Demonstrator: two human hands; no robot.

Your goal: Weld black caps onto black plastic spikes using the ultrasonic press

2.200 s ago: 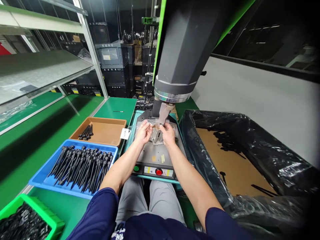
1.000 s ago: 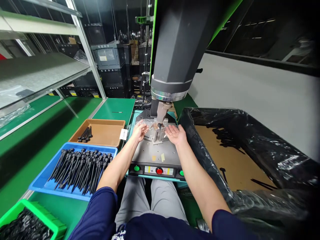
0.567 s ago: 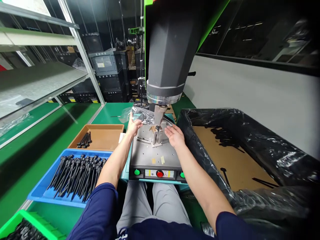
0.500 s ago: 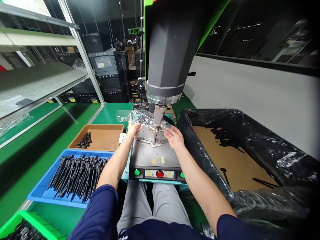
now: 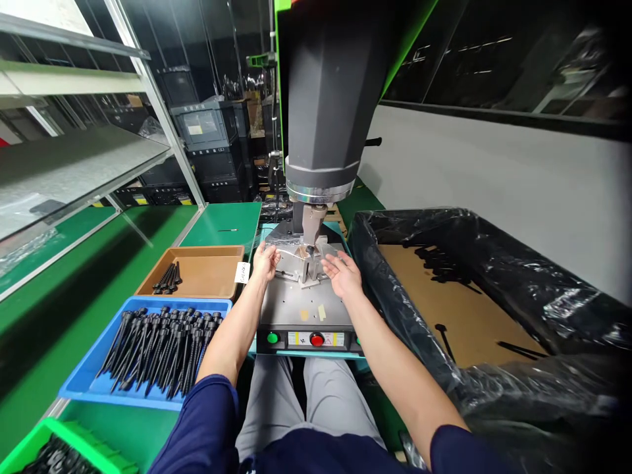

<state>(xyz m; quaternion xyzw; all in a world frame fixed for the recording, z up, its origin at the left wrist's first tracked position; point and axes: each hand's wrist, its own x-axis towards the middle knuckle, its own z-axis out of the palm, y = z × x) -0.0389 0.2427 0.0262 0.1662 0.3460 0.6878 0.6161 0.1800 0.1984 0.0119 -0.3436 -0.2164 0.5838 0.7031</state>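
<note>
Clear plastic bag [image 5: 291, 249] lies across the metal fixture [image 5: 307, 266] on the press plate [image 5: 306, 306], directly under the horn tip [image 5: 312, 227] of the grey press head [image 5: 323, 99]; its long axis runs left to right between the two hands, roughly level; which end is the mouth cannot be told.

Left hand [image 5: 265, 262] sits at the bag's left edge, forearm reaching straight forward from the dark blue sleeve; fingers curled and pinching the plastic. Right hand [image 5: 342, 273] rests to the right of the fixture, palm turned inward and upward, fingers spread and slack, gripping nothing; whether its fingertips touch the bag cannot be told.

Against half a second ago: the bag was lifted higher and bunched near the horn, and now lies lower and flatter over the fixture; left hand has come down with it; right hand stays open in much the same place. Two seconds ago both hands were closed in at the fixture itself.

Around: green button [image 5: 271, 338] and red button [image 5: 316, 340] on the front panel, near edge of the plate; blue tray [image 5: 79, 385] of black pins [image 5: 162, 345] on the green desk [image 5: 59, 289] to the left; brown tray [image 5: 207, 263] beyond it with a few more pins; black-lined carton [image 5: 469, 309] to the right.
</note>
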